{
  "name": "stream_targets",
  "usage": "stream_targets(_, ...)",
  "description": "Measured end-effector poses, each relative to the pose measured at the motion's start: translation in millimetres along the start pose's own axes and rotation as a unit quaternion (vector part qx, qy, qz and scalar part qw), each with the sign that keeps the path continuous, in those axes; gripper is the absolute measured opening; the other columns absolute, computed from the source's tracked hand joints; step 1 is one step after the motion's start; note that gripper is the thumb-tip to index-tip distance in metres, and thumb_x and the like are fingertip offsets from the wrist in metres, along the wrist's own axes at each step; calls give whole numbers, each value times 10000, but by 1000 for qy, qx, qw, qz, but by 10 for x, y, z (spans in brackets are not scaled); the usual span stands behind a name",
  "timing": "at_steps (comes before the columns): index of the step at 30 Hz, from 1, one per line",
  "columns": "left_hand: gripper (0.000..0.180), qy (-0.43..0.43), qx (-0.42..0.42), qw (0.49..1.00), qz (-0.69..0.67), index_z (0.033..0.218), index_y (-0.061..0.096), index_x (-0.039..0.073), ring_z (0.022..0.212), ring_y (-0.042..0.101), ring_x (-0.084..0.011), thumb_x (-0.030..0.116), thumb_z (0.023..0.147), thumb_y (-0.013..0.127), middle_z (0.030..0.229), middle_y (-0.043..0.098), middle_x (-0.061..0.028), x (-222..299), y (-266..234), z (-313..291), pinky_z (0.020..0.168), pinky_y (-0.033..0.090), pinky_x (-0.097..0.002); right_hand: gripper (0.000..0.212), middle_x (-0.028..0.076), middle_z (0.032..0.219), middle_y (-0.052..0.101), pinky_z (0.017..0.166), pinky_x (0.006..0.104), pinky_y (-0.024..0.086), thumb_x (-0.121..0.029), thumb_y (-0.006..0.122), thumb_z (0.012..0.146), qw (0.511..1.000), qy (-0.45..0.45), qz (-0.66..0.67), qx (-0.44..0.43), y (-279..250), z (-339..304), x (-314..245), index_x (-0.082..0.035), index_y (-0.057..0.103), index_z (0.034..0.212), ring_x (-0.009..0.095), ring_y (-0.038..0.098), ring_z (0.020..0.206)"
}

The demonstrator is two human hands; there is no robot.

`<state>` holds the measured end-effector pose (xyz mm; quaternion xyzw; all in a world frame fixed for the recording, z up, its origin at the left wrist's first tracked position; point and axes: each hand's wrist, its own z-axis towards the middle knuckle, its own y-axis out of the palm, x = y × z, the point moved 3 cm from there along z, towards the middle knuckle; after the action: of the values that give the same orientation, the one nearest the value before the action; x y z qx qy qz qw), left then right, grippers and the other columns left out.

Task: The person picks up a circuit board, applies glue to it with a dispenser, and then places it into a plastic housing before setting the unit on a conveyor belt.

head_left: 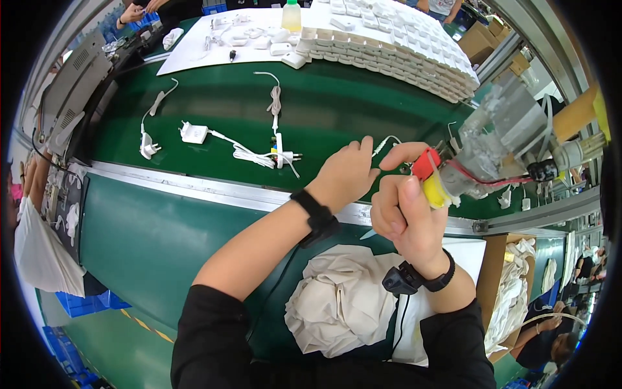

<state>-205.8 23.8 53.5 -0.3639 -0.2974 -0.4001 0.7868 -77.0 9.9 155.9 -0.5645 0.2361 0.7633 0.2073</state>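
My left hand (343, 174) is closed over the green belt, its thumb and fingers around the end of a thin white cable (387, 141). My right hand (409, 214) is raised beside it, the fingers curled at the red and yellow front end of a bulky grey tool (487, 152) wrapped in clear plastic. How the right fingers grip it is partly hidden. Left of my hands, a white plug adapter (194, 133) with a coiled cable lies on the belt. Another adapter (280, 150) stands beside that coil, and a plug with cable (148, 146) lies farther left.
Stacked white trays (382, 58) and a bottle of yellow liquid (291, 17) stand on a white board at the back. A crumpled cream cloth (343, 301) lies before me. At right are a metal frame and a cardboard box (494, 285) with cloth. Other people work nearby.
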Motion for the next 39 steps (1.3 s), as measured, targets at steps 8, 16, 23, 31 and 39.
stream_targets(8, 279, -133, -12, 946, 296, 1023, 524, 31, 726, 565, -273, 13, 760, 613, 888, 572, -126, 4, -1110, -215, 639, 458, -337, 300, -23, 518, 338, 378, 206, 235, -291, 470, 939, 1000, 21, 1, 10, -22, 65, -17, -26, 393, 1056, 40, 275, 403)
stream_targets(16, 227, -124, -131, 963, 199, 1002, 564, 8, 735, 594, -256, 86, 800, 633, 897, 582, -111, -58, -1365, -412, 643, 475, -340, 286, -24, 529, 353, 386, 203, 252, -273, 481, 935, 1000, 29, 6, 0, 74, 54, -70, -26, 400, 1055, 37, 287, 412)
stream_targets(23, 418, -289, 164, 941, 58, 1164, 465, -68, 904, 597, -320, 164, 848, 610, 1048, 568, -185, -225, -1749, -21, 751, 492, -352, 267, -23, 527, 359, 389, 203, 259, -248, 468, 938, 999, 44, 12, -2, 84, 35, -93, -18, 397, 1054, 37, 295, 413)
stream_targets(31, 604, -183, -2, 914, 361, 1266, 351, -88, 1235, 341, -456, 336, 880, 543, 1293, 365, -349, -328, -689, -258, 1023, 325, -434, 256, -26, 528, 373, 394, 203, 270, -224, 472, 936, 998, 51, 24, -2, 25, 36, -115, -9, 396, 1052, 36, 310, 420)
stream_targets(39, 393, -112, -90, 979, 147, 1193, 438, -5, 961, 535, -408, 234, 890, 513, 1032, 537, -265, -147, -157, -166, 830, 446, -441, 247, -34, 529, 382, 397, 199, 274, -214, 487, 930, 999, 24, 21, -1, -23, 20, -151, -13, 404, 1047, 33, 316, 423)
